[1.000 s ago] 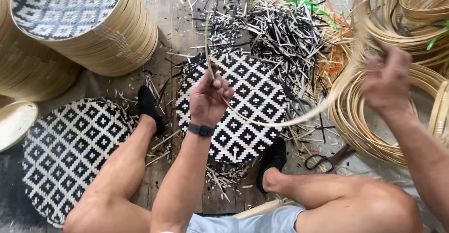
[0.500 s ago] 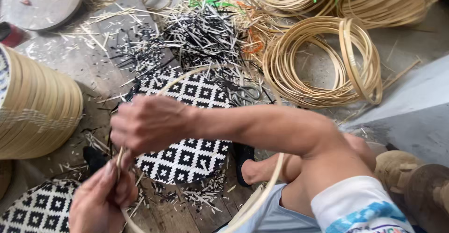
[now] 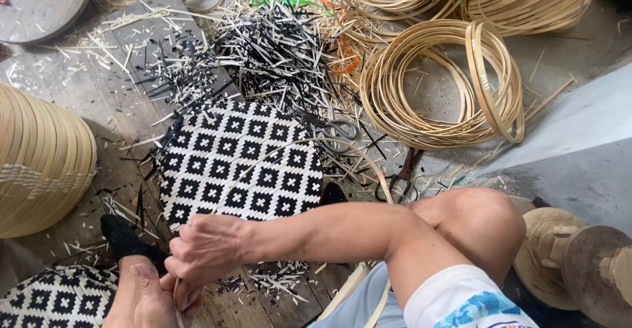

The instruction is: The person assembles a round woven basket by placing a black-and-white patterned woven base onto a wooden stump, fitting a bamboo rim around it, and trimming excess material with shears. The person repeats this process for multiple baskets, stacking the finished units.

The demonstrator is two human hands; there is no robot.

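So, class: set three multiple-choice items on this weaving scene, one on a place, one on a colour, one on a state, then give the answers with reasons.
1. Where do the scissors lie?
A. at the woven mat's far edge
B. inside the hoop coil
C. on the knee

2. What colours is the woven mat?
A. red and green
B. black and white
C. plain tan

3. The right hand and left hand are:
A. far apart
B. flat on the floor
C. together on a thin strip

Answers: A, handles rest by the mat's rim; B, diamond pattern; C, fingers meet around the strip.

packages: none in view | labels: none | signs: none | screens: none
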